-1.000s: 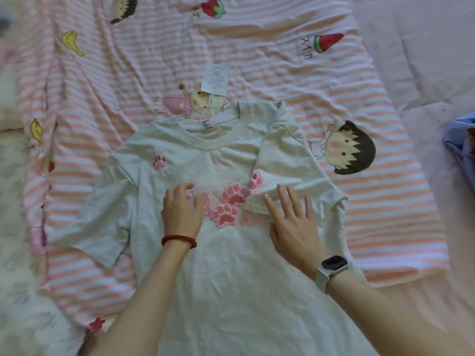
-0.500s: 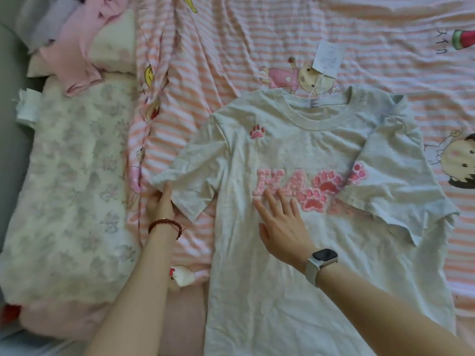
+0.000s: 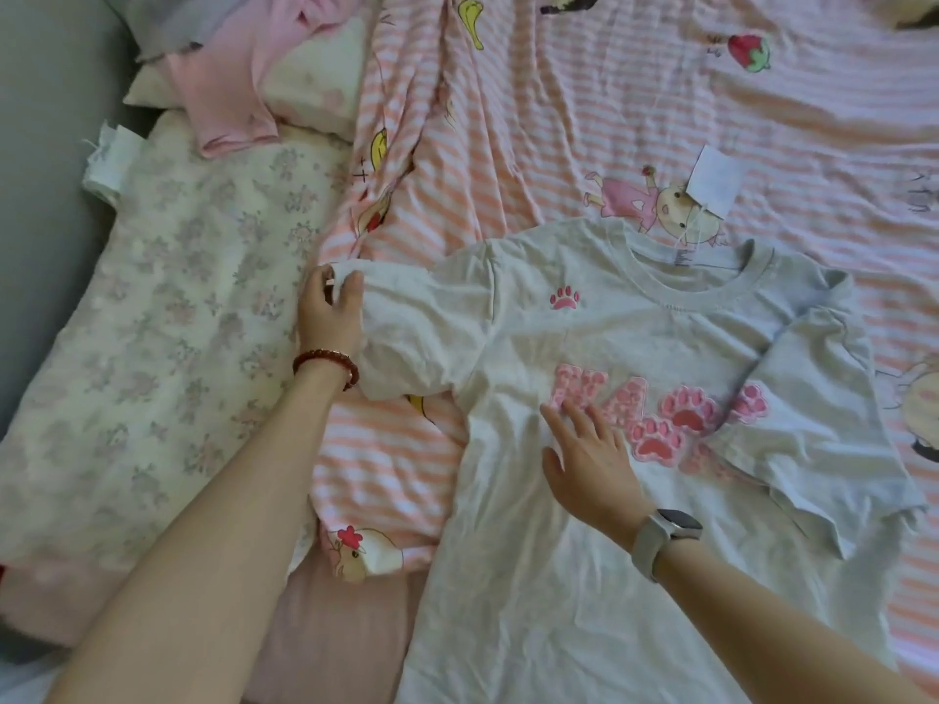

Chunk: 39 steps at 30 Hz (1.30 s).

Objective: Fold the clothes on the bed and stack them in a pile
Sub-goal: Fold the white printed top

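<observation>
A light grey T-shirt (image 3: 599,551) with pink paw prints lies face up on the pink striped bed sheet (image 3: 559,119). Its right sleeve (image 3: 813,429) is folded in over the chest. My left hand (image 3: 330,309), with a red bead bracelet, grips the hem of the left sleeve (image 3: 406,337), which is stretched out to the left. My right hand (image 3: 589,459), with a watch on its wrist, lies flat with fingers spread on the shirt's chest, beside the pink print. A white paper tag (image 3: 714,182) hangs from the collar.
A white floral quilt (image 3: 167,358) lies along the left of the bed. Pink clothing (image 3: 239,78) and a grey garment (image 3: 162,17) are heaped at the top left on a pillow. A grey wall (image 3: 40,170) borders the far left.
My left hand has gone from the chest to the left sleeve, taken its hem and pulled it outward. My right hand has shifted left across the chest. The view has panned left.
</observation>
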Motion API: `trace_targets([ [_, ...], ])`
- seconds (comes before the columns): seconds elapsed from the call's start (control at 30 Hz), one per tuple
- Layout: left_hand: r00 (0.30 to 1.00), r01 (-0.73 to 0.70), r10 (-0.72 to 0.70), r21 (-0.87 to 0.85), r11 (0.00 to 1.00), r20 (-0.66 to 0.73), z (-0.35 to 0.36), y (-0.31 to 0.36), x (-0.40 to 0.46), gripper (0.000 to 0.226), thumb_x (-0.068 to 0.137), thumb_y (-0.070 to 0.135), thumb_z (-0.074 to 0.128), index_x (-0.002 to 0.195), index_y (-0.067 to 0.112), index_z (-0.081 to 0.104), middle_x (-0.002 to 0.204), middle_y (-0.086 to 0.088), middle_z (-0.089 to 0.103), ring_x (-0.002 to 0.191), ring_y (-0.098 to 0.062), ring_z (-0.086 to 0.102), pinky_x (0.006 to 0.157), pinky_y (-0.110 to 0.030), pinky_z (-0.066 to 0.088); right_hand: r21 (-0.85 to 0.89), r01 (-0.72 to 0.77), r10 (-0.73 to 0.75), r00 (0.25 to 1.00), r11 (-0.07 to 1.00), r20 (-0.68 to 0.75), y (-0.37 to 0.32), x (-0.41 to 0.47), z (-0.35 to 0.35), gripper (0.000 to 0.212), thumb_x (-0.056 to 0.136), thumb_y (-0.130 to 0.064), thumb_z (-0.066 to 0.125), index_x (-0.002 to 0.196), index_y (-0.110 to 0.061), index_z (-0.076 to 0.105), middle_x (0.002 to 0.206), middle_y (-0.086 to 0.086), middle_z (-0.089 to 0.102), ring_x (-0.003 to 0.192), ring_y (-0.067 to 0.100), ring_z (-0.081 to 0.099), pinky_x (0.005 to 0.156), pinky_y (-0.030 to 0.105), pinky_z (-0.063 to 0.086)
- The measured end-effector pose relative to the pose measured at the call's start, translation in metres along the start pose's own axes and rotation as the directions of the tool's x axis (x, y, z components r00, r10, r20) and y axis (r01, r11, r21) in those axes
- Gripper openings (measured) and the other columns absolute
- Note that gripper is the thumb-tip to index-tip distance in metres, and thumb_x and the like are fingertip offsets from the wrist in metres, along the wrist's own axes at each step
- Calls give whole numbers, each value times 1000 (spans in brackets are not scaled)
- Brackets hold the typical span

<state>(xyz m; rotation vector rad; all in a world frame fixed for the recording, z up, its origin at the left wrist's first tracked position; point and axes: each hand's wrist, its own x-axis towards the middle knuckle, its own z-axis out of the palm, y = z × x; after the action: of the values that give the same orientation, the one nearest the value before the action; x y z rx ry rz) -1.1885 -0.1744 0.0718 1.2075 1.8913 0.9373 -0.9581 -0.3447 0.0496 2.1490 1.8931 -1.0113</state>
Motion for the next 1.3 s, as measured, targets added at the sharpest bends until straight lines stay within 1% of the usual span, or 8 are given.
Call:
trace_targets([
  [0.13,949,229,-224,2,973,224,1,-22,-27,41,87,30,63,120,9,52,106,1,62,101,-20,59,76,-22,49,79,-13,21,995,997,-101,-6,10,-17,45,97,-24,38,141,-19,35,143,7,41,131,28,34,108,43,29],
  [0.27,966,-205,120,391,897,230,1,-27,-45,35,91,19,54,120,2,48,112,-16,60,99,-34,57,77,-38,46,331,108,-43,979,938,-199,-23,28,-43,36,98,-20,41,131,-11,50,129,8,54,118,22,49,99,35,41],
  [0.5,565,-760,444,229,608,695,26,11,-103,59,83,24,64,137,36,43,122,-2,51,96,-26,59,71,-41,52,936,-225,103,974,272,204,-52,66,-99,43,92,-52,44,120,-20,51,110,5,62,100,24,63,84,38,54],
  [0.63,634,-737,458,309,601,623,33,-12,-127,64,70,26,77,129,18,54,129,-13,52,105,-34,57,88,-51,46,808,-225,185,972,544,146,-36,64,-83,23,90,-25,59,104,-6,60,104,22,64,85,29,64,80,43,54],
  [0.83,848,-476,242,475,740,473,27,-48,-126,66,74,9,72,134,13,47,133,-11,47,115,-34,50,93,-43,41,793,-50,263,954,608,-142,-33,58,-76,28,95,-13,43,87,12,52,82,18,46,74,38,49,77,58,48],
  [1.07,591,-806,767,217,551,249,20,-2,-146,35,68,4,64,102,12,61,75,-8,58,74,-20,48,67,-29,40,712,285,305,757,642,-578,4,21,-102,23,96,-12,46,78,-23,55,67,-9,49,58,-5,45,57,11,38],
  [1.2,412,-885,621,131,447,666,34,-2,-180,28,60,21,81,86,17,71,73,0,62,68,-20,61,64,-26,47,685,14,436,761,729,-480,52,1,-78,17,93,-12,49,101,-6,63,89,4,65,67,-4,50,58,0,36],
  [1.3,478,-833,520,177,525,708,42,-12,-183,20,69,32,77,76,14,71,75,-3,62,74,-23,63,70,-35,52,584,-247,488,820,773,-298,81,-2,-59,33,95,-14,47,126,-3,50,114,14,60,83,12,52,73,13,40],
])
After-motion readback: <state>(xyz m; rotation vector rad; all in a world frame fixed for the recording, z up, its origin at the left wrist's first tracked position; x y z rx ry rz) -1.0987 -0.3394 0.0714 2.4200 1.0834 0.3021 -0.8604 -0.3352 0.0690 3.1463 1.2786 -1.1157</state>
